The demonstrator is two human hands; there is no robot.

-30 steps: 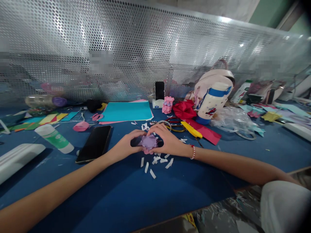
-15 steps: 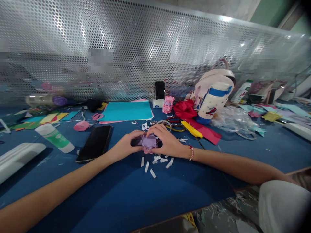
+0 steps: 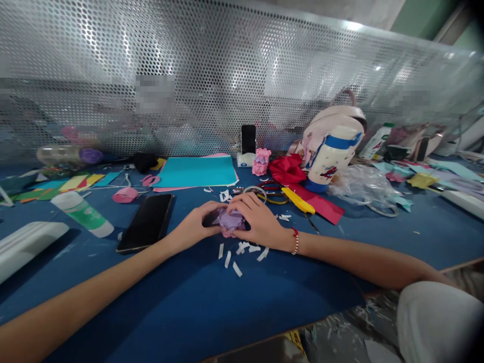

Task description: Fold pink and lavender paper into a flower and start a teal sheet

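Observation:
Between my two hands is a purple and pink folded-paper piece (image 3: 230,220), low over the blue table (image 3: 181,307). My left hand (image 3: 198,222) curls round its left side, thumb below and fingers above. On the other side my right hand (image 3: 259,219) is closed round it, with fingertips on the top and the thumb at the lower edge. Part of the paper piece is hidden by my fingers. White paper strips (image 3: 237,269) lie scattered just in front of it. Behind stands a similar pink and purple paper piece (image 3: 261,162).
Left of my hands lie a black phone (image 3: 146,223) and a glue tube (image 3: 82,214). Blue paper sheets (image 3: 196,171) are stacked behind. To the right are a yellow cutter (image 3: 298,200), red paper (image 3: 321,204), scissors (image 3: 278,196), a bottle (image 3: 333,159) and a backpack (image 3: 336,118).
My right hand has shifted slightly over the paper piece, its fingers a little nearer its top. Both hands still hold it; the view has moved very slightly.

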